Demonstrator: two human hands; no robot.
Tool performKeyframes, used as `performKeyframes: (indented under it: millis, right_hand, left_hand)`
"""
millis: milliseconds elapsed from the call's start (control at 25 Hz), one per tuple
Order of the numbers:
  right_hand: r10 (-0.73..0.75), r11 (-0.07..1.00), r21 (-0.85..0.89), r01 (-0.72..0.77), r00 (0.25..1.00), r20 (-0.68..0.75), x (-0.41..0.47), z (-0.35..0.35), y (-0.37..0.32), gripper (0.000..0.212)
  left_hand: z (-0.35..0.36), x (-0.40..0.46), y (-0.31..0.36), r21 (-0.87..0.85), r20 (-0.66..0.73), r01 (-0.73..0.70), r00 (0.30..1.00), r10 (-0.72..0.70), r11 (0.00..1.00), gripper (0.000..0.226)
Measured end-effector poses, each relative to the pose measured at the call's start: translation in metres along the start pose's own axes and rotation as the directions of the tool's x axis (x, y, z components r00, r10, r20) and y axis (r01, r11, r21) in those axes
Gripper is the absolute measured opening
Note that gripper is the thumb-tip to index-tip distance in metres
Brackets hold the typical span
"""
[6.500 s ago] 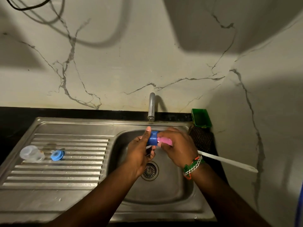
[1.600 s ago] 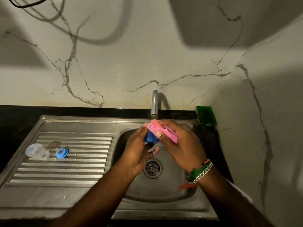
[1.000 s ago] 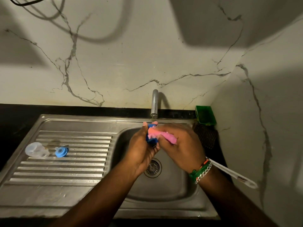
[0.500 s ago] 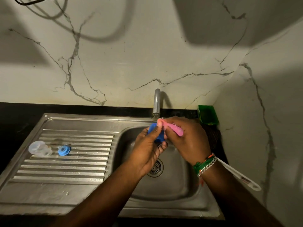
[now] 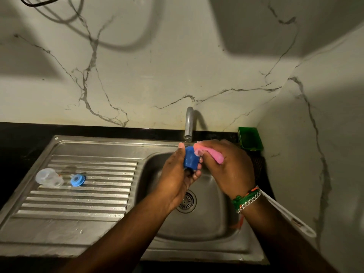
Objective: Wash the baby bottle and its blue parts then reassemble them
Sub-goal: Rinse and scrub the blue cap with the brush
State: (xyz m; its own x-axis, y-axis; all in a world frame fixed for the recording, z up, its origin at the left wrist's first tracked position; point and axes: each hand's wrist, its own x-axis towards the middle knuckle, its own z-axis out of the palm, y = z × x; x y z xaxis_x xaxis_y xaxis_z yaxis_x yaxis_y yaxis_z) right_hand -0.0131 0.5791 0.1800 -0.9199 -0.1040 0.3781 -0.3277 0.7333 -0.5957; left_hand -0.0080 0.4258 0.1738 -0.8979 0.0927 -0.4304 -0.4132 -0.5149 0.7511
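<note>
Blue plastic cap (image 5: pixel 191 159) sits gripped in the left hand (image 5: pixel 178 176) over the steel sink basin (image 5: pixel 206 219), just below the tap (image 5: pixel 188 124). Against it, the right hand (image 5: pixel 229 170) presses a pinched pink sponge (image 5: pixel 213 154). Near the drainboard's left edge lie a clear bottle (image 5: pixel 48 177) and a small blue ring (image 5: pixel 78 180), close together.

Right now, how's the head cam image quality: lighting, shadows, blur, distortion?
Head view: dim and uneven, with big soft shadows on the marble wall; wide-angle bend along the sink rim; slight motion blur on the hands, left hand and right hand, around the blue cap.
</note>
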Motion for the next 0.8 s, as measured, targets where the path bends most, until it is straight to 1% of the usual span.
performKeyframes:
  millis: [80,160,280,320,400,440,560,600,680,720,800]
  right_hand:
    - [-0.058,0.997,0.044,0.057,0.998,0.025,-0.006,-0.001,-0.002,0.027]
    - [-0.067,0.995,0.073,0.064,0.997,0.043,-0.010,-0.001,0.000,0.028]
    - [-0.006,1.000,-0.025,0.005,0.999,-0.032,-0.003,-0.002,0.001,0.030]
    - [-0.022,1.000,-0.012,0.021,0.999,-0.039,-0.004,-0.002,0.000,0.031]
    - [-0.076,0.994,0.077,0.076,0.997,-0.005,-0.012,-0.002,-0.001,0.030]
    - [-0.087,0.992,0.091,0.086,0.996,0.006,-0.014,-0.004,0.000,0.029]
    - [-0.051,0.999,0.007,0.051,0.998,-0.048,-0.006,-0.006,0.000,0.030]
    - [-0.049,0.999,0.021,0.050,0.998,-0.040,-0.004,-0.005,-0.002,0.030]
    - [-0.066,0.991,0.114,0.063,0.998,0.020,-0.007,-0.005,-0.005,0.031]
    - [-0.065,0.990,0.129,0.060,0.997,0.033,-0.007,-0.006,-0.005,0.032]
    - [-0.036,0.995,0.098,0.035,0.999,0.008,-0.003,-0.006,-0.003,0.034]
  left_hand:
    - [0.000,0.000,0.002,-0.071,-0.008,0.030,1.000,-0.030,0.997,0.056]
    - [0.000,-0.001,0.005,-0.085,-0.011,0.041,0.999,-0.042,0.996,0.056]
    - [0.004,-0.002,0.005,-0.089,0.011,0.044,0.999,-0.043,0.995,0.058]
    - [0.004,-0.001,0.005,-0.100,0.013,0.036,0.999,-0.035,0.994,0.060]
    - [0.003,0.001,0.006,-0.097,0.003,0.026,1.000,-0.026,0.995,0.062]
    - [0.002,0.001,0.007,-0.080,0.003,0.032,0.999,-0.032,0.996,0.061]
    - [0.001,0.000,0.005,-0.038,0.029,0.055,0.998,-0.054,0.998,0.057]
    - [0.000,0.001,0.005,-0.044,0.033,0.054,0.998,-0.053,0.998,0.053]
    - [-0.003,0.003,0.008,-0.060,0.046,0.043,0.998,-0.040,0.997,0.043]
    - [-0.005,0.004,0.009,-0.060,0.057,0.038,0.998,-0.035,0.997,0.039]
    - [-0.007,0.004,0.010,-0.040,0.068,0.028,0.997,-0.025,0.999,0.034]
